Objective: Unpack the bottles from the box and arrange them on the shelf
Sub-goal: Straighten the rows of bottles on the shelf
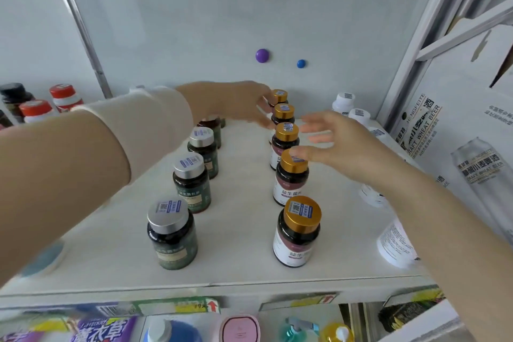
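On the white shelf (238,247) stand two rows of dark bottles. The right row has gold caps, its front bottle (298,230) nearest me. The left row has silver caps, with its front bottle (172,233) nearest me. My left hand (241,103), in a cream sleeve, reaches across to the back of the gold-capped row, its straight fingers against the rearmost bottles (283,111). My right hand (336,144) hovers with spread fingers beside the same row, its thumb touching the cap of the second bottle from the front (292,175). Neither hand holds anything.
White bottles (343,103) line the shelf's right side, partly hidden by my right forearm. A white beer carton (460,130) stands beyond the right upright. Red-capped bottles (63,96) sit at the far left. Two magnets (262,55) stick to the back wall. A lower shelf holds other goods.
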Demonstrator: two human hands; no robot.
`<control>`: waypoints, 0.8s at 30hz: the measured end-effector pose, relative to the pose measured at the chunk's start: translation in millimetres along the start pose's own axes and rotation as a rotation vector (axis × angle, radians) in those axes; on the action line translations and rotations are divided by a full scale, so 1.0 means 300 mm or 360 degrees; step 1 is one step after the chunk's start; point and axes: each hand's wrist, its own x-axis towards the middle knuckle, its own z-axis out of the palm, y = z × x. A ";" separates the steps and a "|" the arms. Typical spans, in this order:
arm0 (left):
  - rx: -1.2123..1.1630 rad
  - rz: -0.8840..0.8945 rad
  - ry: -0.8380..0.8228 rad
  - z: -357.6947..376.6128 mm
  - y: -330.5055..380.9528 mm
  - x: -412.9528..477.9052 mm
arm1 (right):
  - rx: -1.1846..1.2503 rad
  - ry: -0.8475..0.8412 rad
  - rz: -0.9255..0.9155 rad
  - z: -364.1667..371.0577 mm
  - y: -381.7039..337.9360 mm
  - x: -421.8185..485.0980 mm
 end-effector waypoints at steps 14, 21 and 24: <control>0.0903 -0.0186 -0.0092 -0.119 -0.262 -0.281 | -0.1129 -0.0470 -0.0273 0.206 -0.248 0.082; 0.0344 -0.0029 -0.0100 -0.034 -0.334 -0.223 | -0.0481 -0.0327 -0.0027 0.363 -0.213 0.016; 0.0284 0.0026 -0.0093 -0.006 -0.355 -0.197 | -0.0231 -0.0182 0.0082 0.422 -0.172 0.006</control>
